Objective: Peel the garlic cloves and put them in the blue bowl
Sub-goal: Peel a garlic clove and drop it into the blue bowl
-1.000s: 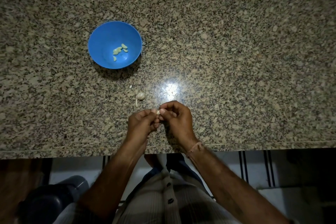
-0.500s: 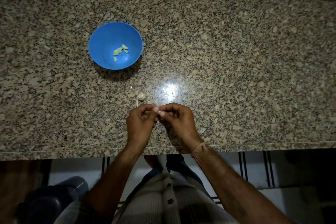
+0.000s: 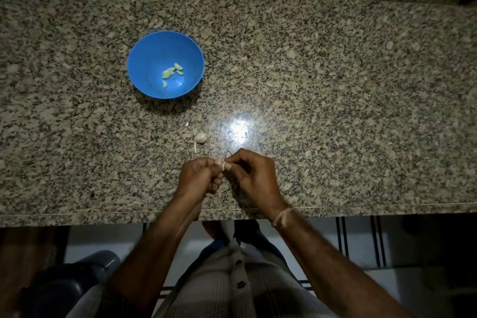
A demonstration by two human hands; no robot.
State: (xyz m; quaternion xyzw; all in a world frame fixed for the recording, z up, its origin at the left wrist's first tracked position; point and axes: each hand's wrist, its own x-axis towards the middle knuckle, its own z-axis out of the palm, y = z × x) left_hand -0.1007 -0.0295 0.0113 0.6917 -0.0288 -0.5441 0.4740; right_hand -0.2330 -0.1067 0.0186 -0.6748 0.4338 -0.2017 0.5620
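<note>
A blue bowl (image 3: 144,59) stands on the granite counter at the left, with several peeled pale garlic cloves (image 3: 172,73) at its bottom. Closer to me lies an unpeeled piece of garlic (image 3: 200,138) with a thin stalk. Just below it, my left hand (image 3: 198,178) and my right hand (image 3: 255,178) meet fingertip to fingertip and pinch one small garlic clove (image 3: 224,165) between them. Most of that clove is hidden by my fingers.
The speckled granite counter (image 3: 335,111) runs wide to both sides, its front edge just under my wrists. A small scrap of skin (image 3: 187,124) lies between bowl and garlic. A bright lamp reflection (image 3: 238,130) shines right of the garlic. A dark round object (image 3: 67,284) sits on the floor at lower left.
Both hands stayed together on the clove near the counter's front, shifting only slightly while the fingers work at it. The bowl and the loose garlic have not moved.
</note>
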